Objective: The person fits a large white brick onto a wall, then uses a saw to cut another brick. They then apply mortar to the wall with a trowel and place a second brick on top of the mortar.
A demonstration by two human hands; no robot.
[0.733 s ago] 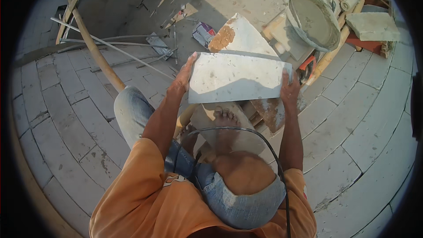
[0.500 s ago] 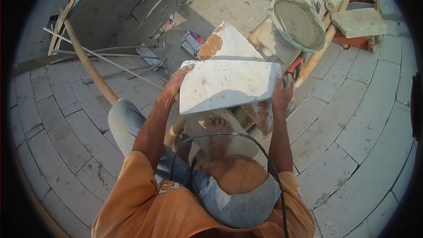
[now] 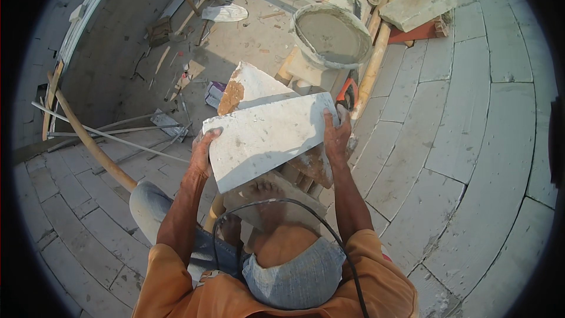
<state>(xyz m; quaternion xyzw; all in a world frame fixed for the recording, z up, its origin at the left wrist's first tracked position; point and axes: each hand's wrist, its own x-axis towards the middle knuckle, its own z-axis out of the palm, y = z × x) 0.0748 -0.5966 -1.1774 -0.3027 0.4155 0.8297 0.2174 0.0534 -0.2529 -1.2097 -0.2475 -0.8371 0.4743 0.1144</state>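
A pale, whitish concrete block [image 3: 268,138] is held between my two hands in front of my knees, tilted with its right end farther away. My left hand [image 3: 203,150] grips the left end, its thumb on the top face. At the right end my right hand [image 3: 336,132] clasps the block, thumb on top and fingers round the edge. Beneath and beyond it lies a white triangular slab [image 3: 259,85] with a brown patch. An orange-handled saw [image 3: 349,93] rests just beyond my right hand.
A bucket of grey mortar [image 3: 332,35] stands beyond the block on boards. To its right lie bamboo poles [image 3: 376,53] and another pale block [image 3: 419,5]. Block walls [image 3: 447,118] flank me. Thin rods [image 3: 118,135] and a bent pole [image 3: 94,144] cross at left; debris litters the floor.
The view has turned to the right, so the surroundings sit farther left. The block has tilted, its right end swinging away from me; both hands keep their hold on it.
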